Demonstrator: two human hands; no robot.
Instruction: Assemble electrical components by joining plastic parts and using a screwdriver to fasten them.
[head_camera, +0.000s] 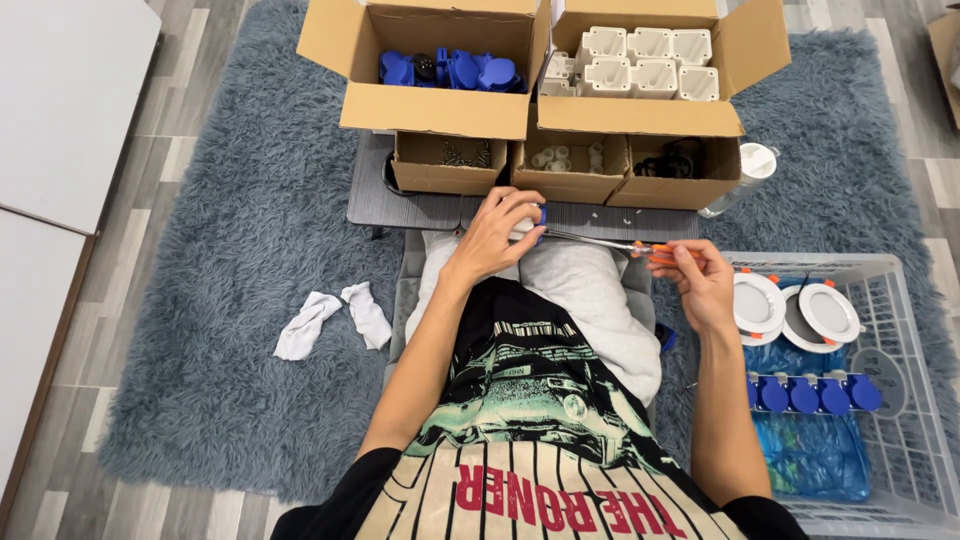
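Small blue-and-white plastic part (530, 222) sits cupped in the left hand (495, 238), just above the lap, in front of the low grey table (400, 205). Fingers wrapped tight round it, so most of it's hidden; only a blue edge and a bit of white show. Looks light, rigid, moulded plastic, prob smooth and a bit slippery, so best gripped round the body like this, w/ the face left free for the tool.

Right hand (700, 275) pinches the orange handle of a thin screwdriver (610, 243), narrow fingertip grip, metal shaft running left till its tip meets the part. Slim steel shaft, stiff; tip could slip off a small screw, I'd say.

Outward: grey-white cloth (590, 290) over the lap, soft and crumpled. On the table, three small cardboard trays: screws (462, 152), small white bits (568, 157), black pieces (672, 165). Behind, two big open cartons: blue parts (450, 70) on the left, white square housings (645, 62) on the right. White wire basket (900, 290) at the right w/ round white downlights (795, 310), a row of blue caps (810, 393), blue plastic bag under. Shaggy grey-blue rug (250, 250) beneath all; two white socks (335, 320) lying on it, left side.
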